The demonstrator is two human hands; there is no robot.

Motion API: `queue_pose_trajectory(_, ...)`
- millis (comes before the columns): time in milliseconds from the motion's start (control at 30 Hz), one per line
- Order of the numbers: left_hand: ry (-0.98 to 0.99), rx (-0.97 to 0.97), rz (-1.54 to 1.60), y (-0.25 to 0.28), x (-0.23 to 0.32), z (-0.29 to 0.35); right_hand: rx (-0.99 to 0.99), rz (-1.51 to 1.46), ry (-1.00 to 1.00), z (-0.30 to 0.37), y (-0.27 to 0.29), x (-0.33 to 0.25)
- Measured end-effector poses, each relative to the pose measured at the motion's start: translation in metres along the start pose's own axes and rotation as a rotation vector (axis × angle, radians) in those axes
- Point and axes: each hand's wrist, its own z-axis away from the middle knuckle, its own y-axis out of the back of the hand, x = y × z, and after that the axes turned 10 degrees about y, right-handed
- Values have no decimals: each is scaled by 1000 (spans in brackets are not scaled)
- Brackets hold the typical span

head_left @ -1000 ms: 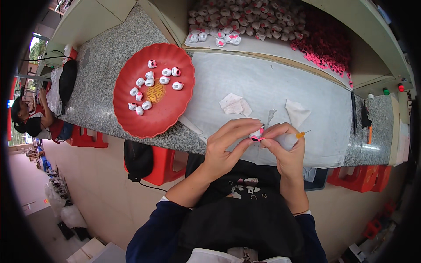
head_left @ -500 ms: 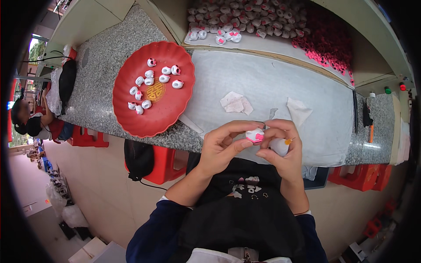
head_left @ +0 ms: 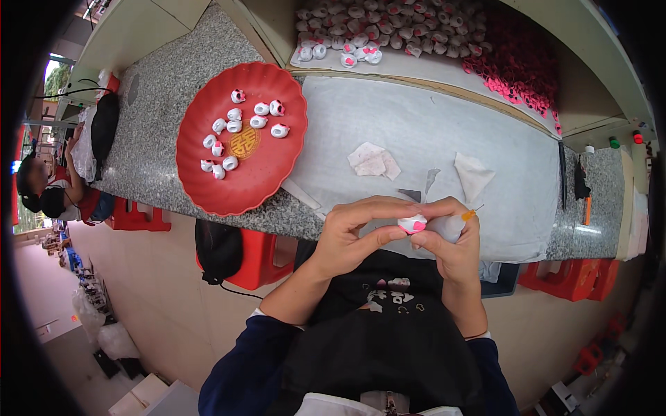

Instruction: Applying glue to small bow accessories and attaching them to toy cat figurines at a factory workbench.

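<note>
Between my two hands is a small white doll-head-like piece [head_left: 413, 224] with a bright pink part on it. My left hand [head_left: 347, 236] pinches it from the left with thumb and fingers. The fingertips of my right hand [head_left: 454, 256] press against its right side. Tucked in that same right hand is a translucent squeeze bottle [head_left: 447, 227], whose orange needle tip [head_left: 469, 215] points up and right, away from the piece. Both hands are just above the white sheet [head_left: 513, 222] at the table's near edge.
A red scalloped plate [head_left: 274, 170] at the left holds several similar white pieces. Two crumpled tissues [head_left: 373, 161] and a dark flat blade-like strip [head_left: 409, 195] lie on the sheet. A shelf behind carries heaped white pieces [head_left: 409, 28] and pink parts [head_left: 520, 69]. Another person [head_left: 66, 184] sits far left.
My hands have closed in around the white piece, which is turned, its pink part now facing nearer. The bottle's needle tip has swung out to the right. The dark strip has come into view.
</note>
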Motion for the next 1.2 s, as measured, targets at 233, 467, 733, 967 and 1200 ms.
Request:
queue_pose_trajectory(233,7,55,-5,-5,2,1,-22,11,-4,1,0,-1)
queue_pose_trajectory(467,-89,69,-87,-7,-1,2,-15,-4,44,3,-1,2)
queue_pose_trajectory(733,-6,8,236,-5,-11,3,-16,-6,0,5,-2,1)
queue_pose_trajectory(967,66,-21,359,-3,-12,2,-4,10,-48,3,-2,1)
queue_pose_trajectory(1200,165,-57,558,2,-27,0,-15,24,-77,0,-2,0)
